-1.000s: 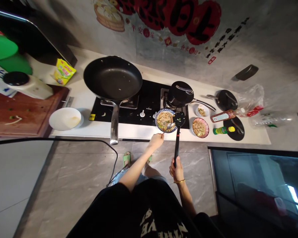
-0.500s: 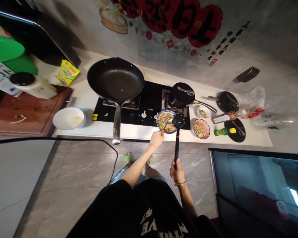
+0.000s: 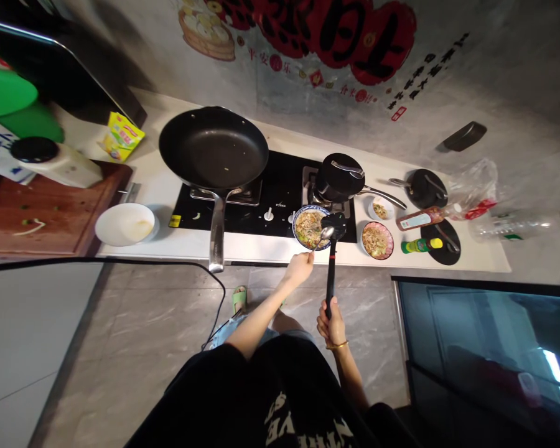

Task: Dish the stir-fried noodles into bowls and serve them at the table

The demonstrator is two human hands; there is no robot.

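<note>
My left hand (image 3: 299, 269) is closed on the handle of a metal spoon (image 3: 326, 233), whose bowl lies against the head of a black spatula (image 3: 335, 225). The spatula's long handle runs down to my right hand (image 3: 331, 323), which is wrapped round its end. Both tool heads are over the right side of a blue-rimmed bowl (image 3: 309, 228) of what looks like fried rice or noodles, at the hob's front edge. To the right stands a pink-patterned bowl (image 3: 378, 240) with similar food, and behind it a small white bowl (image 3: 381, 209) with a little food.
A large frying pan (image 3: 213, 149) sits on the left burner, its handle jutting over the counter edge. A lidded saucepan (image 3: 340, 176) is on the right burner. Bottles (image 3: 420, 245) and pan lids stand at right. A white bowl (image 3: 124, 224) and a cutting board (image 3: 51, 218) are at left.
My left hand has shifted slightly right, bringing the spoon from over the food in the blue-rimmed bowl to the spatula's head. My right hand has barely moved.
</note>
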